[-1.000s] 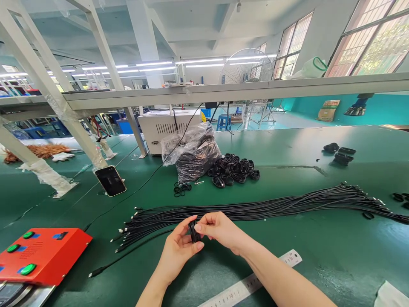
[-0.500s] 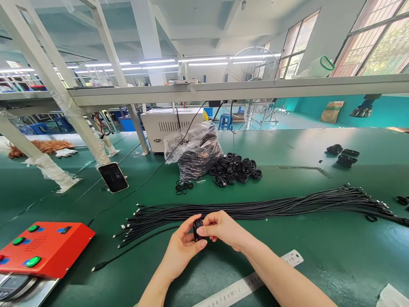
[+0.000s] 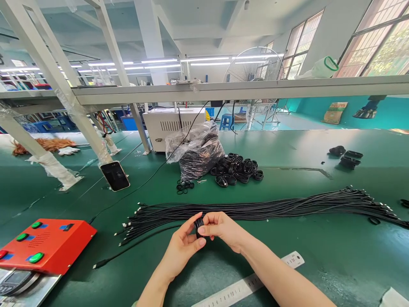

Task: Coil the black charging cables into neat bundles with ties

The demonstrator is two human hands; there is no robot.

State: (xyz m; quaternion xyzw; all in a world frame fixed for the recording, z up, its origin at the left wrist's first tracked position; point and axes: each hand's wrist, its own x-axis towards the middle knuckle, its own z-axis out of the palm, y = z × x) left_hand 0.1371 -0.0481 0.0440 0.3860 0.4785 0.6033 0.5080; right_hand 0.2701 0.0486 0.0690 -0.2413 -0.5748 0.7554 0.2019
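Observation:
Both hands meet low in the middle of the green table. My left hand (image 3: 181, 251) and my right hand (image 3: 222, 230) pinch a small black cable coil (image 3: 198, 224) between their fingertips; most of the coil is hidden by the fingers. Just behind them a long bundle of straight black cables (image 3: 255, 209) lies across the table from left to right. One loose black cable (image 3: 128, 251) runs out leftwards from under my left hand.
A heap of coiled black cables (image 3: 238, 167) and a plastic bag of cables (image 3: 198, 151) sit further back. A red box with green buttons (image 3: 44, 245) is at the left, a phone (image 3: 115, 175) leans on a frame leg, a ruler (image 3: 252, 282) lies near me.
The hands stay closed on the black coil; the fingers have shifted slightly around it. The view has drifted a little.

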